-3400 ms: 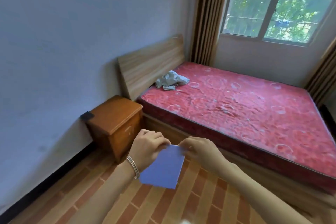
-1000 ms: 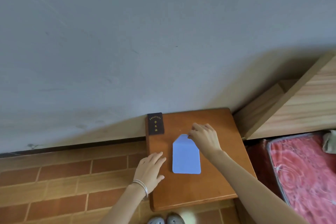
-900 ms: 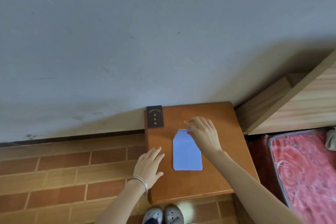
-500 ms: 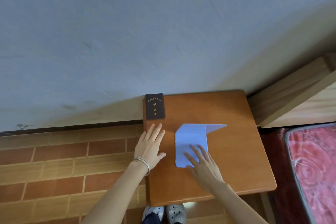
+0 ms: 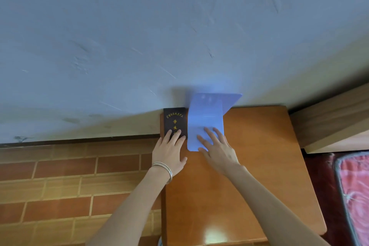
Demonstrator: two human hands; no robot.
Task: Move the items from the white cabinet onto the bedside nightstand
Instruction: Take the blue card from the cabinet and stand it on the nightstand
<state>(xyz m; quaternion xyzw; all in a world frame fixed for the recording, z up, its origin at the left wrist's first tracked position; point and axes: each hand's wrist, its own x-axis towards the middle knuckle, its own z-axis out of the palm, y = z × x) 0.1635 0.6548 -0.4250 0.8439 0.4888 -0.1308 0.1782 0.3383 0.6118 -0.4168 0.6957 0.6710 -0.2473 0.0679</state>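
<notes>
- A person's left hand (image 5: 169, 151) lies flat with fingers spread, its fingertips (image 5: 173, 133) resting on the lower part of a dark booklet (image 5: 174, 121) with gold lettering, at the back-left corner of the nightstand's tabletop (image 5: 259, 166).
- The right hand (image 5: 216, 149), also open and flat, presses down the lower leaf of a light blue folded card (image 5: 205, 124); neither hand grips anything.
- The card sits just beside the booklet, their long edges touching or nearly so, while its upper flap (image 5: 213, 102) stands up and leans toward the pale wall (image 5: 179, 36).
- The step in hand looks to be squaring the two items at the rear of the tabletop; it would go best with light, even pressure from the flat palms, sliding rather than lifting, so the card's fold does not spring or skid.
- Keeping the booklet pinned while the card is nudged should stop either one shifting off line.
- The booklet lies at the tabletop's left rim, its outer edge level with or just over it; a push to the left risks tipping it onto the brick-patterned floor (image 5: 69, 185).
- Open room lies to the right and toward the person, where bare wood runs well clear to the front edge.
- At the right, the wooden headboard (image 5: 329, 122) and a red mattress (image 5: 355, 195) bound that side, well apart from both items.
</notes>
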